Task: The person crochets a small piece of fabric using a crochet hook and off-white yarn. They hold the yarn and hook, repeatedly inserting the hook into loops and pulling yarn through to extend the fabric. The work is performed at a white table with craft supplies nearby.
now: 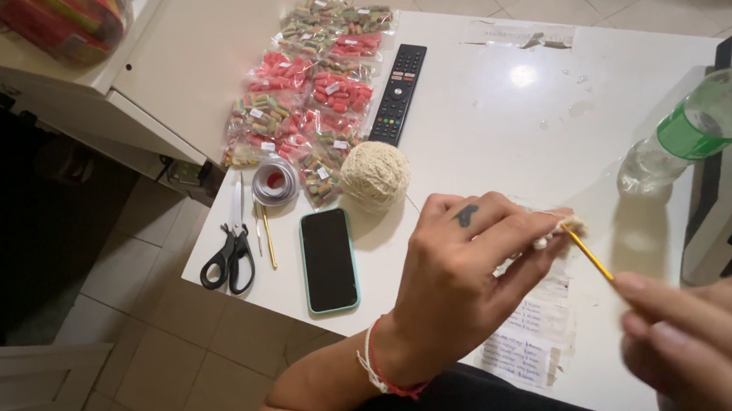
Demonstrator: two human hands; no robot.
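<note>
Two hands work a small cream crochet piece [571, 226] above the white table [488, 106].

Left hand [458, 284] pinches the piece between thumb and fingertips; right hand [728, 328], blurred, has its fingers closed round a yellow crochet hook [588, 253] whose tip meets the piece. Doing this well probably means keeping the yarn taut and the pinch close to the hook. Behind lie a yarn ball [375, 175], phone [328, 259], scissors [229, 257], remote [398, 93] and a water bottle [704, 124].

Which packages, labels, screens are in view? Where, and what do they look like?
Candy packets: table's far left, clear bags, red and mixed colours.
Phone: near edge, dark screen, teal case.
Bottle: right, lying down, green label and cap.
Paper slip: under left hand, white, handwritten.
</note>
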